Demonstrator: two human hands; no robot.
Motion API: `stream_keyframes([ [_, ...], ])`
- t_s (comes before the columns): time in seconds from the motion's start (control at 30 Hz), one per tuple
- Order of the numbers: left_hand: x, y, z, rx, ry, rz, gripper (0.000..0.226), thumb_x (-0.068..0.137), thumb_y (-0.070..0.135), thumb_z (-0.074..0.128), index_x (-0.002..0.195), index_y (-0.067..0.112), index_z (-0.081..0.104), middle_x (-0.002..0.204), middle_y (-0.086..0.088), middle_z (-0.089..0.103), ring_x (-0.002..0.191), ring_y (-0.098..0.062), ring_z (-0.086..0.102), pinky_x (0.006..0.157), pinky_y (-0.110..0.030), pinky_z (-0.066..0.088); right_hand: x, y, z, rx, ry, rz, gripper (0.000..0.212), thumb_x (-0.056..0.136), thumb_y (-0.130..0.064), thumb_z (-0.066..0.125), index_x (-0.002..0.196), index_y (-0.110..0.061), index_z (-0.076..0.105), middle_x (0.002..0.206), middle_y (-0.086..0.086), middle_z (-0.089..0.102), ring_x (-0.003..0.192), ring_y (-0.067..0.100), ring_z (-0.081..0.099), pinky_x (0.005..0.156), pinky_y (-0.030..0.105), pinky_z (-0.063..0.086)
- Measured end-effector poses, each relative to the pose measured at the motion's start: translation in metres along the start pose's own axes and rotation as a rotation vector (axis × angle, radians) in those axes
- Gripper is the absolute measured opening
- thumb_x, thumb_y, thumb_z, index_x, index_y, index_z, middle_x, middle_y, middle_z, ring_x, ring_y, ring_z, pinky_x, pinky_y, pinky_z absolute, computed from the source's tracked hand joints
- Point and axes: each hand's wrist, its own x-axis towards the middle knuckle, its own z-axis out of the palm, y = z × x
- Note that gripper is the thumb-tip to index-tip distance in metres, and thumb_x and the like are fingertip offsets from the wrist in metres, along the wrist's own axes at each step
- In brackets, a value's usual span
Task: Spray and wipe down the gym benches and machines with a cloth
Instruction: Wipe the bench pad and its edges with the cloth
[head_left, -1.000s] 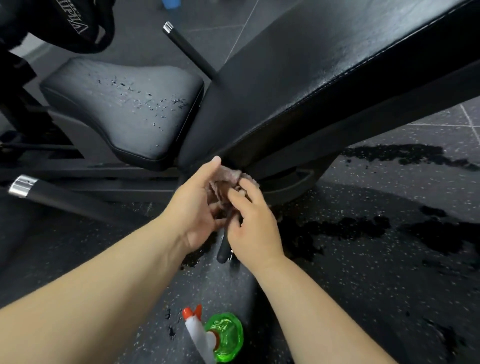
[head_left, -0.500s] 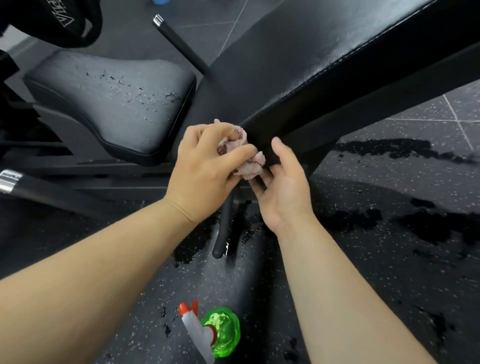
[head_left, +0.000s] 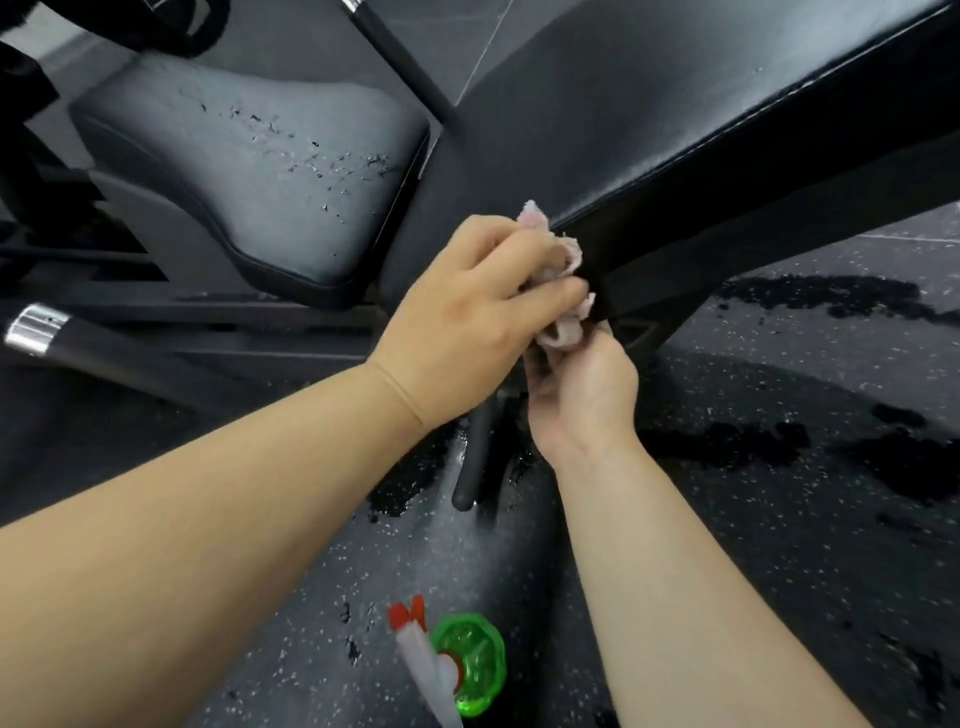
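Wet-patched gym floor under a black bench.
Left hand grips the bunched cloth against the bench's edge; right hand pinches its lower end from beneath. Spray bottle stands on the floor nearby.

Seat pad left of back pad; cloth against back pad's lower edge, between left hand above and right hand below; spray bottle on floor, nearer, between forearms.

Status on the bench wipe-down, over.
Left hand grips cloth at lower edge of backrest pad. Right hand pinches cloth from below. Spray bottle on floor, clear of both hands.
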Motion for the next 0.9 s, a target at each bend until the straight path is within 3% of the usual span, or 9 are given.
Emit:
stream_keyframes([
  [0.13, -0.027, -0.037, -0.001, -0.008, -0.166, 0.172, 0.032, 0.106, 0.014, 0.042, 0.111, 0.006, 0.072, 0.11, -0.011, 0.065, 0.095, -0.03, 0.049, 0.088, -0.037, 0.047, 0.004, 0.004, 0.002, -0.034, 0.043, -0.006, 0.029, 0.083, 0.014, 0.036, 0.088, -0.004, 0.059, 0.082, 0.011, 0.058, 0.079, 0.024, 0.054, 0.089, 0.034, 0.05],
  [0.2, -0.052, -0.058, -0.008, 0.036, -0.305, 0.215, 0.03, 0.104, 0.01, 0.043, 0.113, 0.006, 0.07, 0.112, -0.011, 0.062, 0.094, -0.033, 0.052, 0.088, -0.04, 0.045, 0.002, 0.005, 0.003, -0.136, 0.125, -0.018, 0.036, 0.08, 0.016, 0.036, 0.112, 0.013, 0.052, 0.087, 0.022, 0.058, 0.092, 0.015, 0.032, 0.109, 0.045, 0.038],
  [0.23, -0.066, -0.069, -0.011, 0.062, -0.369, 0.226, 0.025, 0.097, 0.006, 0.05, 0.112, 0.006, 0.071, 0.114, -0.01, 0.06, 0.093, -0.034, 0.054, 0.089, -0.04, 0.044, 0.0, 0.006, 0.003, -0.204, 0.157, -0.014, 0.041, 0.081, 0.015, 0.037, 0.12, 0.012, 0.05, 0.09, 0.027, 0.061, 0.116, 0.047, 0.051, 0.112, 0.049, 0.031],
  [0.27, -0.079, -0.082, -0.014, 0.082, -0.423, 0.202, 0.024, 0.09, 0.002, 0.057, 0.109, 0.006, 0.071, 0.115, -0.01, 0.058, 0.093, -0.035, 0.057, 0.089, -0.04, 0.043, 0.0, 0.007, 0.003, -0.255, 0.161, -0.02, 0.04, 0.082, 0.014, 0.037, 0.118, 0.007, 0.054, 0.086, 0.026, 0.061, 0.087, 0.031, 0.065, 0.111, 0.05, 0.031],
  [0.47, -0.064, -0.074, -0.028, 0.03, -0.198, -0.617, 0.023, 0.083, 0.01, 0.071, 0.106, 0.012, 0.072, 0.111, -0.011, 0.059, 0.099, -0.031, 0.058, 0.084, -0.033, 0.047, 0.003, 0.013, 0.012, -0.288, 0.196, -0.026, 0.027, 0.087, 0.007, 0.04, 0.086, -0.017, 0.051, 0.064, -0.01, 0.046, 0.061, 0.006, 0.041, 0.099, 0.039, 0.045],
  [0.57, -0.04, -0.054, -0.013, -0.114, -0.03, -1.132, 0.023, 0.086, 0.009, 0.06, 0.107, 0.017, 0.064, 0.111, 0.0, 0.055, 0.085, -0.011, 0.055, 0.071, -0.008, 0.039, 0.005, 0.015, 0.017, -0.306, 0.224, -0.054, 0.035, 0.09, 0.006, 0.038, 0.104, -0.018, 0.059, 0.086, -0.005, 0.059, 0.078, 0.011, 0.05, 0.1, 0.035, 0.048],
  [0.7, -0.062, -0.054, 0.016, -0.603, 0.396, -2.011, 0.017, 0.095, 0.008, 0.047, 0.09, 0.012, 0.062, 0.083, -0.004, 0.066, 0.078, -0.033, 0.067, 0.043, -0.021, 0.041, 0.006, 0.013, 0.023, -0.443, 0.285, -0.027, 0.042, 0.095, 0.0, 0.043, 0.136, 0.002, 0.046, 0.102, 0.021, 0.062, 0.062, 0.012, 0.047, 0.097, 0.053, 0.045],
  [0.77, -0.08, -0.062, 0.026, -0.737, 0.369, -2.041, 0.016, 0.096, 0.009, 0.048, 0.088, 0.018, 0.058, 0.081, -0.002, 0.06, 0.072, -0.027, 0.058, 0.044, -0.019, 0.043, 0.009, 0.015, 0.02, -0.443, 0.271, -0.028, 0.04, 0.095, -0.002, 0.045, 0.134, 0.004, 0.046, 0.078, 0.007, 0.051, 0.058, 0.011, 0.043, 0.092, 0.052, 0.048],
  [0.9, -0.073, -0.068, 0.029, -1.237, 0.617, -1.987, 0.027, 0.093, 0.004, 0.04, 0.075, 0.017, 0.054, 0.072, -0.002, 0.056, 0.062, -0.019, 0.055, 0.055, -0.021, 0.048, 0.012, 0.016, 0.015, -0.36, 0.258, -0.012, 0.022, 0.096, -0.001, 0.041, 0.112, -0.013, 0.052, 0.081, 0.003, 0.047, 0.061, 0.013, 0.043, 0.063, 0.022, 0.045],
])
